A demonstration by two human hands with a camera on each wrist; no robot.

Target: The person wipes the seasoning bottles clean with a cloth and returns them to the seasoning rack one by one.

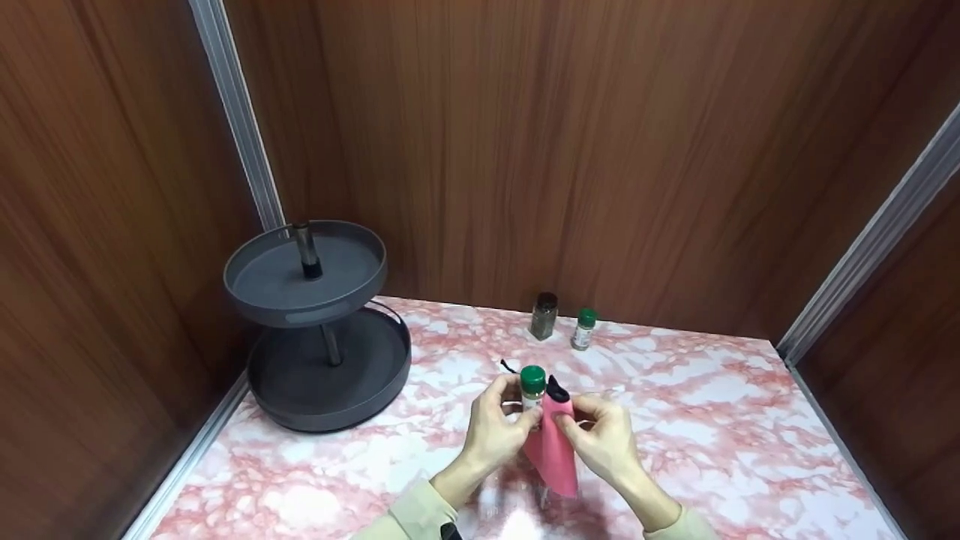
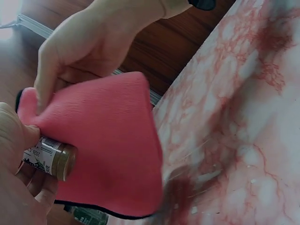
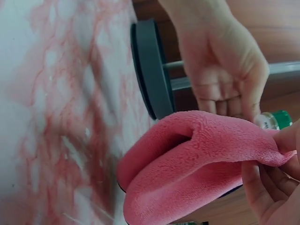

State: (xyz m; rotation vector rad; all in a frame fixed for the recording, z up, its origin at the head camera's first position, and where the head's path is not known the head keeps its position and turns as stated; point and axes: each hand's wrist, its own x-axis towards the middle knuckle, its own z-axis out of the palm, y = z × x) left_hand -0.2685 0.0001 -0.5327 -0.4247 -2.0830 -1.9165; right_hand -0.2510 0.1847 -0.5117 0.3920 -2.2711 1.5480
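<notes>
My left hand [image 1: 496,426] grips a small glass spice jar [image 2: 46,155] with a green cap [image 1: 532,379], the cap pointing up. My right hand [image 1: 609,442] pinches a pink cloth [image 1: 556,457] by its upper part, just beside the jar. The cloth has a fuzzy face and a black edge, and hangs down in folds between the hands. In the left wrist view the label and base of the jar stick out past the left thumb, with the cloth close against them. The right wrist view shows the right fingers [image 3: 260,187] bunching the cloth.
Near the back wall stand a dark-capped jar [image 1: 544,316] and another green-capped jar [image 1: 583,330]. A two-tier dark grey round tray stand [image 1: 330,409] occupies the left side. Wood-grain panels enclose the pink-and-white marbled tabletop [image 1: 712,435].
</notes>
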